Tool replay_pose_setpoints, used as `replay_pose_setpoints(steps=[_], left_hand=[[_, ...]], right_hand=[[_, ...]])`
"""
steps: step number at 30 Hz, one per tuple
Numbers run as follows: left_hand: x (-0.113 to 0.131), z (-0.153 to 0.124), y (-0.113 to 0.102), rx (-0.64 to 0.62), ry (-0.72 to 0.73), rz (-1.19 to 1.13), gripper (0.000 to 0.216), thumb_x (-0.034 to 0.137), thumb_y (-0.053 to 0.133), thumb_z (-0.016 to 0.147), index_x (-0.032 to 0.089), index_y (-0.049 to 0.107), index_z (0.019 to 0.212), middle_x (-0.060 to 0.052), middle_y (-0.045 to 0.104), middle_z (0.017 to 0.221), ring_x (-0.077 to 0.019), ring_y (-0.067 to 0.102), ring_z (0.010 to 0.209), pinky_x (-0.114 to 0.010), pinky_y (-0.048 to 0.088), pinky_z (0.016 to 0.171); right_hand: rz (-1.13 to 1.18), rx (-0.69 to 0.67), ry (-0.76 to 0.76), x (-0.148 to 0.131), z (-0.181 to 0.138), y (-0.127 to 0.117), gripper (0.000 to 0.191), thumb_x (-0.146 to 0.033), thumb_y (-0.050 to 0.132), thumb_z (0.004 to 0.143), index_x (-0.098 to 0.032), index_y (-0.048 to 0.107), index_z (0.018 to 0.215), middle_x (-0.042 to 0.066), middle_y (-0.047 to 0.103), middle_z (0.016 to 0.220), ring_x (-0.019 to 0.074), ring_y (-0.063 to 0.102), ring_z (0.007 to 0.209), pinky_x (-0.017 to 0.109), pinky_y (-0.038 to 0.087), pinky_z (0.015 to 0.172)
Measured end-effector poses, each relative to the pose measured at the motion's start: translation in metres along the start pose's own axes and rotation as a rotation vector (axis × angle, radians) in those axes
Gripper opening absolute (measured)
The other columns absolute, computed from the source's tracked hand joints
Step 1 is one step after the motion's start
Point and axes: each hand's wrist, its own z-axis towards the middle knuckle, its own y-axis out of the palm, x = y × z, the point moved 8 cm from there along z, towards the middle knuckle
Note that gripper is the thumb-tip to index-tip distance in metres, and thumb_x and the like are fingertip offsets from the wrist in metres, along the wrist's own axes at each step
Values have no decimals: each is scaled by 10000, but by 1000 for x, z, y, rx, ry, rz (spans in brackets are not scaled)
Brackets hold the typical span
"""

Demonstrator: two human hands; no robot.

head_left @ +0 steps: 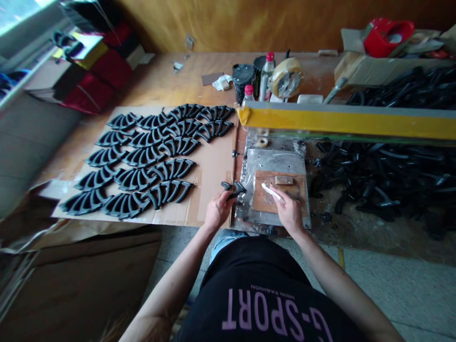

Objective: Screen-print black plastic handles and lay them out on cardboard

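Note:
My left hand (pixel 218 209) is closed around a black curved plastic part (pixel 235 190), above the seam between the cardboard sheet (pixel 217 166) and a metal plate (pixel 276 160). My right hand (pixel 290 213) grips a slim white object (pixel 272 192), perhaps a folded cloth; its exact kind is unclear. That hand is over a brown board (pixel 261 202) lying on the metal plate. A small wooden block (pixel 284 180) rests on the board, just beyond my right fingers. Rows of similar black curved parts (pixel 138 159) lie on the cardboard to the left.
A long yellow-taped bar (pixel 342 121) crosses the right side above a heap of black parts (pixel 377 175). Behind stand black tubs (pixel 243 78), a red-capped bottle (pixel 267 76) and a tape roll (pixel 288 76). Red boxes (pixel 90 90) are stacked at the far left.

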Motion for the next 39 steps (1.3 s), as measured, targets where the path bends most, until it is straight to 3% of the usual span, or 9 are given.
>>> replay_pose_setpoints(steps=[2,4,9,16,24,27,30,34,39], left_hand=[[36,-11,13,-103,189,-3,203,353,535,912,202,617,1019,-50,677,896,-185,621,871,-291,472,800],[55,-19,23,-163,261,36,184,328,530,916,192,623,999,-54,668,874,-190,612,858,-298,476,799],[64,-21,28,-199,272,110,172,304,508,927,174,619,913,-58,638,813,-190,595,803,-297,477,756],[64,-21,28,-202,252,119,117,271,528,913,185,605,928,-51,638,817,-194,596,797,-296,471,720],[64,-21,30,-210,265,141,158,296,504,925,172,595,889,-59,636,809,-196,598,786,-299,471,713],[64,-21,30,-203,262,134,136,287,518,917,176,593,895,-56,643,812,-197,604,786,-300,471,713],[63,-21,30,-201,264,107,112,274,536,906,181,594,928,-58,659,844,-197,620,820,-300,476,740],[57,-20,26,-217,239,37,120,284,552,895,190,595,954,-54,678,866,-195,642,837,-294,484,740],[69,-5,17,-268,127,-115,168,353,587,868,198,632,911,-30,694,817,-179,656,751,-272,484,679]], right_hand=[[-70,-53,-126,-10,1,16,424,-138,439,885,-253,626,1247,21,639,1269,213,619,1142,344,497,986],[-122,-120,-240,-17,0,33,499,-70,387,876,-251,586,1296,10,599,1324,185,563,1219,348,441,1063],[-235,-330,-404,-16,-9,73,560,-51,339,875,-183,466,1405,62,500,1422,198,437,1337,415,359,1140],[-278,-388,-419,-1,-41,65,588,-52,320,877,-192,404,1441,55,436,1467,200,383,1372,433,339,1153],[-254,-379,-399,-12,-25,70,576,-34,304,863,-140,451,1410,94,462,1445,200,417,1351,421,366,1138],[-226,-380,-374,-10,-37,61,608,-16,320,838,-173,452,1411,75,483,1434,196,440,1334,421,385,1126],[-198,-387,-308,-10,-53,41,553,-33,357,841,-199,553,1330,68,582,1346,204,523,1262,415,426,1089],[-89,-355,-58,1,-59,11,382,-169,388,902,-252,650,1167,39,721,1091,210,676,995,383,542,901],[215,-309,247,35,-66,-7,327,-351,417,923,-204,660,1084,49,730,971,203,684,844,343,550,772]])
